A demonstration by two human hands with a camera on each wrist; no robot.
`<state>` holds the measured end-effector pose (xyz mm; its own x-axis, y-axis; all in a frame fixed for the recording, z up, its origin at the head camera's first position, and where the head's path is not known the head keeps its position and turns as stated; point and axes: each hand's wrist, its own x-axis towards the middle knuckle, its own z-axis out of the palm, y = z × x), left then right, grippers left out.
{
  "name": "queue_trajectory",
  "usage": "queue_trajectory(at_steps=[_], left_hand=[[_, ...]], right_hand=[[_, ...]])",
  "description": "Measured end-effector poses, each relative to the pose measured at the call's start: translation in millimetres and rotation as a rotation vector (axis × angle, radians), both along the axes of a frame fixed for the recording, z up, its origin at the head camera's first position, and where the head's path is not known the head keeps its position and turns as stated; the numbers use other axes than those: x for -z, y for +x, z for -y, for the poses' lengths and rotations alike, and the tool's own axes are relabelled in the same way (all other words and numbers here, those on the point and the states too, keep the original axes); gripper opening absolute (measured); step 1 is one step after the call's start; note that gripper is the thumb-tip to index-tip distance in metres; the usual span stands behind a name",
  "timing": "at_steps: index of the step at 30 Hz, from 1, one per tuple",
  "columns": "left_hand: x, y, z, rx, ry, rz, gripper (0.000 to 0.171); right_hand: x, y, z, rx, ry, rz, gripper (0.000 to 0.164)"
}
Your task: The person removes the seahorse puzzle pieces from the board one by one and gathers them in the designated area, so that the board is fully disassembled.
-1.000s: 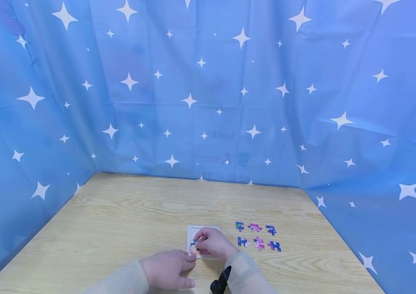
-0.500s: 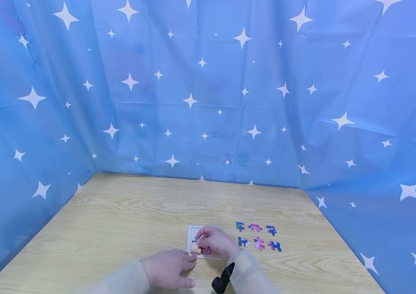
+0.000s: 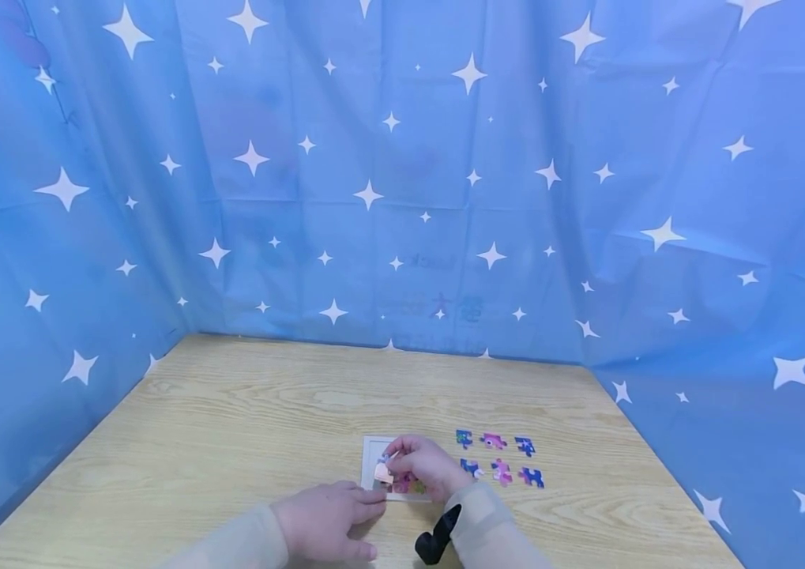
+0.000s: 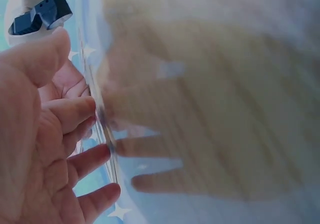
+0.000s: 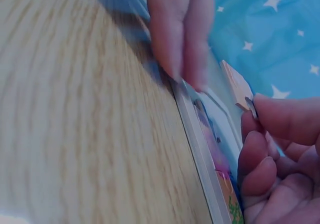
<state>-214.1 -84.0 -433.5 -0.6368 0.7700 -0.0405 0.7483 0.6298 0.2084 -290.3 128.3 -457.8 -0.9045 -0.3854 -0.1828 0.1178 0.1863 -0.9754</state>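
Note:
My right hand [image 3: 426, 466] pinches a jigsaw piece [image 3: 384, 473] between thumb and fingers over a white puzzle tray [image 3: 366, 458]. In the right wrist view the piece [image 5: 237, 85] is tilted above the tray, its pale peach face showing. Pink and green fitted pieces [image 3: 405, 484] lie along the tray's near side, partly behind the right hand. My left hand [image 3: 324, 518] lies palm down, fingertips at the tray's near left corner. From the left wrist its fingers [image 4: 90, 156] look extended, touching the table surface, with nothing in them.
Several loose jigsaw pieces lie right of the tray in two rows, among them a pink piece with an eye [image 3: 492, 441] and a blue one [image 3: 532, 476]. The wooden table [image 3: 267, 411] meets a blue star-patterned curtain [image 3: 402, 197] at the back and sides.
My right hand has shifted slightly right with the jigsaw piece, which now tilts more and shows its pale face. More fitted pieces show beneath. The left hand has barely moved.

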Motion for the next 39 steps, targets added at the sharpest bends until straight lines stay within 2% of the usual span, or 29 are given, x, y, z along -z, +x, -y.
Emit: queue_trajectory(at_steps=[4, 11, 18, 23, 30, 39], left_hand=[[1.0, -0.6, -4.7, 0.003, -0.012, -0.023, 0.065], [0.8, -6.0, -14.4, -0.040, -0.011, -0.032, 0.061], [2.2, -6.1, -17.6, -0.045, -0.016, -0.028, 0.062], [3.1, -6.5, -19.1, -0.055, -0.025, -0.026, 0.063], [-0.9, -2.4, -18.2, -0.070, -0.024, -0.007, 0.062], [-3.4, 0.7, -15.1, -0.095, -0.011, -0.004, 0.061]], right_hand=[[0.9, 0.2, 0.4, 0.013, -0.008, -0.002, 0.014], [-2.6, 1.3, -4.4, -0.001, -0.022, 0.027, 0.017], [-2.9, -2.7, -18.3, 0.007, -0.067, 0.047, 0.016], [-7.5, -2.9, -34.0, -0.003, -0.058, 0.019, 0.019], [-15.3, 2.2, -71.2, 0.017, 0.048, -0.051, 0.021], [-14.9, 16.5, -110.7, 0.133, 0.259, -0.098, 0.016]])
